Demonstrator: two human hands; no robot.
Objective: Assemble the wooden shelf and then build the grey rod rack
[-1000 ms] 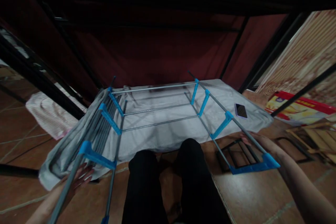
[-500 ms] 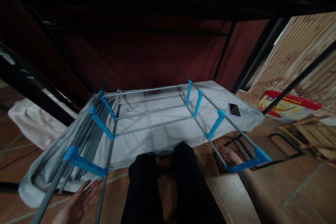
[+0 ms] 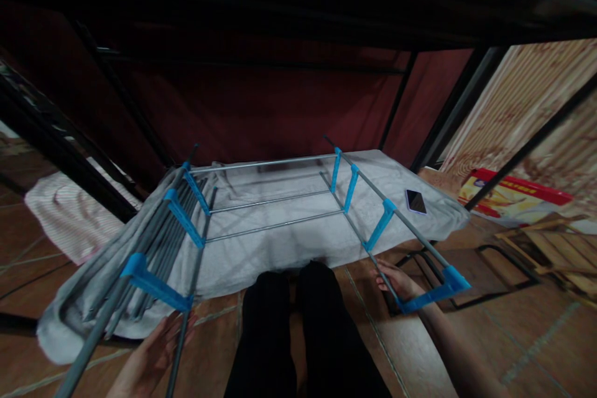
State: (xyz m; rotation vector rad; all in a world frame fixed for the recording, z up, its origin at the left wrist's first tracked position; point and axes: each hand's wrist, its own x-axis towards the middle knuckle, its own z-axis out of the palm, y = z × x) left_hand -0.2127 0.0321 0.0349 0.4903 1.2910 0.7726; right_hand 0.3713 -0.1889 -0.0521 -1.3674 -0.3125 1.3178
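Observation:
A frame of grey tubes [image 3: 275,163] with blue plastic brackets [image 3: 380,224] stands over a light grey cloth [image 3: 280,261]. My left hand [image 3: 156,345] is at the lower left, fingers apart, behind the near lower tube just below a blue bracket [image 3: 156,286]. At the lower right my right hand [image 3: 395,281] has its fingers around or against the lower tube, beside the nearest right bracket [image 3: 436,292]; whether it grips firmly is hard to see. Several loose grey tubes [image 3: 163,249] lie on the cloth at the left.
A phone [image 3: 415,201] lies on the cloth's right side. Beyond are a red and yellow box [image 3: 513,193], a wooden folding item [image 3: 559,249] and a black metal frame [image 3: 508,277]. Dark posts and beams surround the cloth; striped fabric [image 3: 69,211] hangs left.
My left hand has moved right and up to the near left tube. My right hand has shifted slightly left, its fingers closing in on the right tube. The view has tilted slightly.

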